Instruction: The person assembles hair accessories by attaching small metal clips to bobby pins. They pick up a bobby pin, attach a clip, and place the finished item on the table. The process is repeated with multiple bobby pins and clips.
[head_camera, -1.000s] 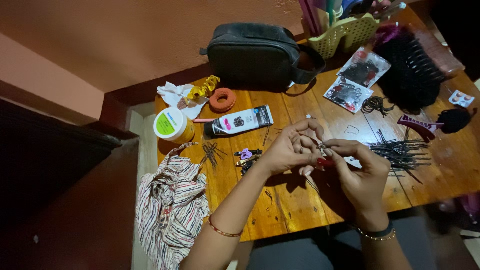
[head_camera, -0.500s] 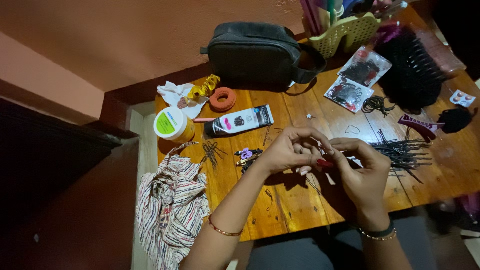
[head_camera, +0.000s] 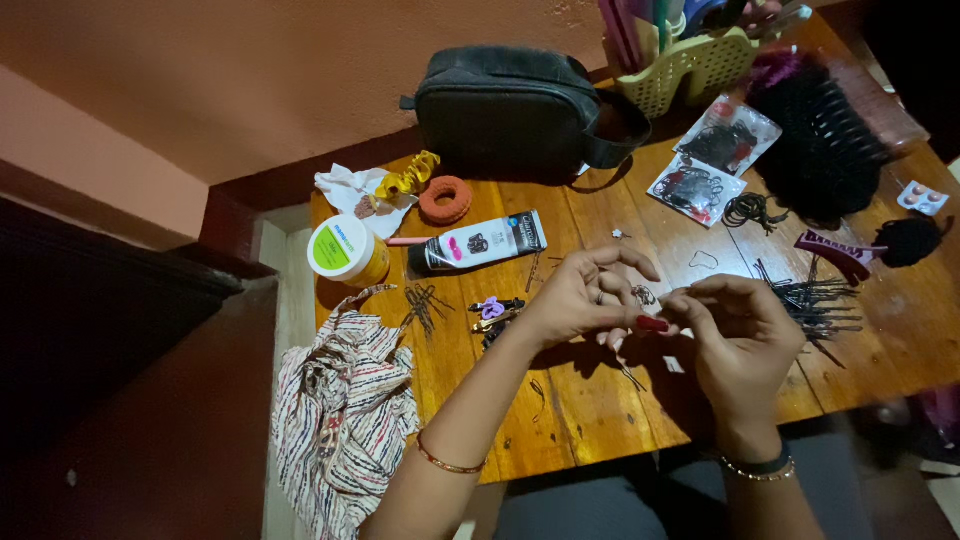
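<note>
While you leaned over the wooden table (head_camera: 590, 400), your left hand (head_camera: 575, 300) pinched a small dark metal hair ornament (head_camera: 645, 295) between thumb and fingers, lifted just above the boards. Your right hand (head_camera: 745, 345) curled close beside it, fingertips drawn together; whether they gripped anything, I couldn't tell. Loose black hairpins (head_camera: 815, 300) lay just right, a black-and-white tube (head_camera: 478, 241) behind.
</note>
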